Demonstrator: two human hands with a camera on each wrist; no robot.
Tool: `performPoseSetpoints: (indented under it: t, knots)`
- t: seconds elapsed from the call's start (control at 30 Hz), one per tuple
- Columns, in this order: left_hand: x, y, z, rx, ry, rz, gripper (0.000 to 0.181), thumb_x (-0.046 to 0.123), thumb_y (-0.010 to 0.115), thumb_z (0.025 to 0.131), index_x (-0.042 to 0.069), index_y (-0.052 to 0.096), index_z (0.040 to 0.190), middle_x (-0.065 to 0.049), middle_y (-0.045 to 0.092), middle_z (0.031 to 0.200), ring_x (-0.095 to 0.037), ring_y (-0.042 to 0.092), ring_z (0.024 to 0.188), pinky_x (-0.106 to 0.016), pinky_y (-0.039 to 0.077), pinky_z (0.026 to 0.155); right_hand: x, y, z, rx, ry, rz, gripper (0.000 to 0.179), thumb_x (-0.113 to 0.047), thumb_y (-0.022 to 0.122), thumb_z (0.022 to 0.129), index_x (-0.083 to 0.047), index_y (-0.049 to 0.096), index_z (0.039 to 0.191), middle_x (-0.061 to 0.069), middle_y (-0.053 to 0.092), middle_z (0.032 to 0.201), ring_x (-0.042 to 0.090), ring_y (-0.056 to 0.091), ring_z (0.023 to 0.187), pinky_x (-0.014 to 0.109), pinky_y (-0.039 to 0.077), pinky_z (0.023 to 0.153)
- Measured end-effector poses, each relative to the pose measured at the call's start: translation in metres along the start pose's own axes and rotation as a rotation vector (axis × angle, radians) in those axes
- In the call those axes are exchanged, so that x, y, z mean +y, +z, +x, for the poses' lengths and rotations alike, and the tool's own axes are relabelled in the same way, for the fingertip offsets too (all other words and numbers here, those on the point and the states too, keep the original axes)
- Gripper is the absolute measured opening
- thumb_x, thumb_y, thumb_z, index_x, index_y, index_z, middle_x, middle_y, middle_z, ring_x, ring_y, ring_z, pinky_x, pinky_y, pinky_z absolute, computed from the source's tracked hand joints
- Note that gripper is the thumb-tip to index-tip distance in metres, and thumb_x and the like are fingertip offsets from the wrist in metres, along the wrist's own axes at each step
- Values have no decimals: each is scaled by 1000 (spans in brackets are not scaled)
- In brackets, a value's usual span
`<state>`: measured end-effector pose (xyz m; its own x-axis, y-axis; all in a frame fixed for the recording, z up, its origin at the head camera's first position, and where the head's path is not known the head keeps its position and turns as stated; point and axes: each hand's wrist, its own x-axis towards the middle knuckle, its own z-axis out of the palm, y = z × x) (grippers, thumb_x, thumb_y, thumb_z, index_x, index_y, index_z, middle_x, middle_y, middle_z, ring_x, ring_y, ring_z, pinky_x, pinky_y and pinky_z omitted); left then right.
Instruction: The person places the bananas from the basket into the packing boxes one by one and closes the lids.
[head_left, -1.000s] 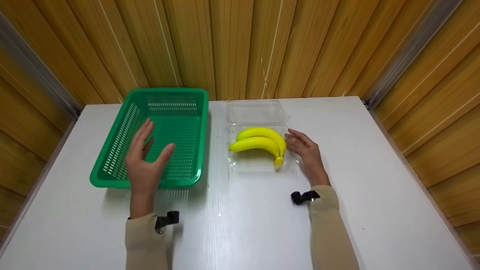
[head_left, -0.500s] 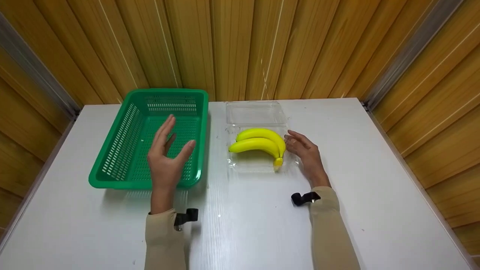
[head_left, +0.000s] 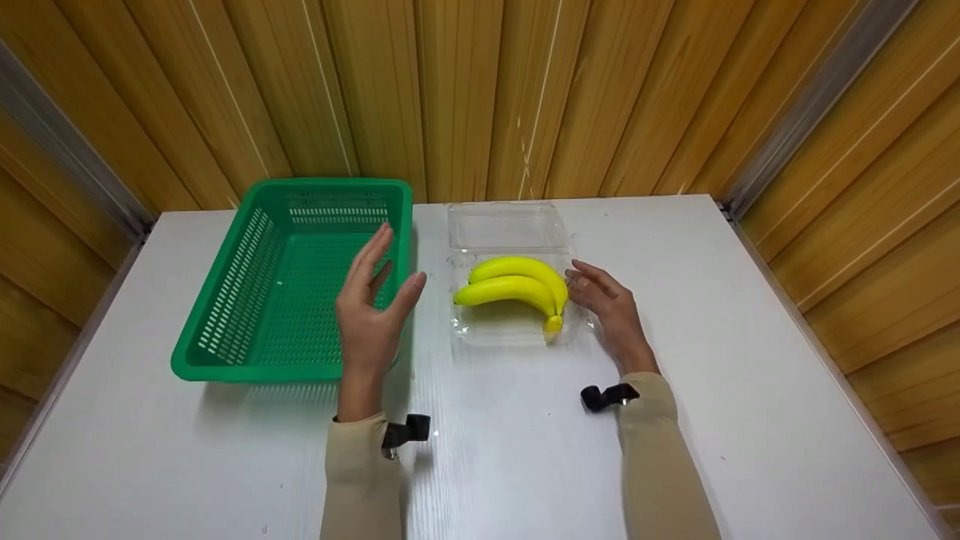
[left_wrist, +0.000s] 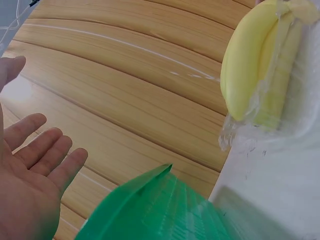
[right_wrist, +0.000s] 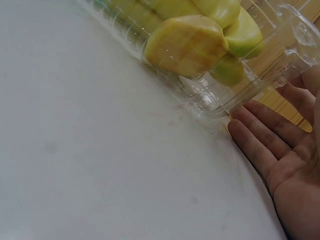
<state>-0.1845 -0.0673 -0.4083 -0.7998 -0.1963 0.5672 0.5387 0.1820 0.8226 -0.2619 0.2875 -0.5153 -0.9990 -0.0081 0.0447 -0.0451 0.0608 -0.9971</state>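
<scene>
Two yellow bananas [head_left: 517, 289], joined at the stem, lie in a clear plastic clamshell box [head_left: 495, 330] with its lid [head_left: 508, 227] folded back toward the wall. My right hand [head_left: 611, 307] is at the box's right side, fingers loosely bent; in the right wrist view its fingertips [right_wrist: 237, 112] are against or very near the clear wall. My left hand [head_left: 371, 322] hovers above the right edge of the green basket [head_left: 277, 373], fingers extended and thumb spread, holding nothing. The left wrist view shows its palm [left_wrist: 25, 190] bare, apart from the bananas.
The green plastic basket, with slotted walls, stands on the left of the white table [head_left: 495, 450]. Wood-panelled walls [head_left: 465, 97] close off the back and both sides. A black wrist camera [head_left: 409, 429] is strapped to the left sleeve.
My left hand has moved right, from over the basket's middle to its right rim, toward the box. The right hand, box and bananas have stayed in place.
</scene>
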Motion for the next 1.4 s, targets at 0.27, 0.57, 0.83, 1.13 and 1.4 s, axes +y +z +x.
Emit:
performPoseSetpoints:
  t: [0.27,0.57,0.83,1.13,1.4]
  knots:
    - [2,25,-5,-86,-2,14,61,19,78,97,1,57,151,-10,52,159,-24,48,147,-41,45,116,1,-2,1,-7,-3,4,51,-32,63,109,-9,56,154,13,62,146,27,62,130,33,51,109]
    - [-9,48,-12,-108,-33,70,55,22,75,99,4,60,149,-10,51,160,-23,47,148,-39,44,116,-1,0,3,-20,6,16,53,-34,65,108,-9,57,154,12,62,147,29,60,133,41,48,113]
    - [-25,65,-19,-125,-140,90,57,25,68,103,5,54,155,-8,43,166,-24,41,151,-44,39,120,0,-1,3,-9,-1,21,49,-31,65,108,-10,59,152,12,63,145,30,61,131,40,49,111]
    - [-49,71,-23,-98,-239,47,60,28,59,107,5,44,160,-11,34,171,-28,30,157,-52,30,125,0,0,3,-7,1,41,49,-26,64,109,-5,57,153,14,64,144,31,61,132,39,51,110]
    - [-67,68,-19,-92,-306,6,57,25,57,108,3,45,160,-12,36,169,-28,32,156,-49,31,125,0,-1,4,-15,13,56,50,-23,64,108,-3,55,153,15,62,144,31,60,133,43,49,111]
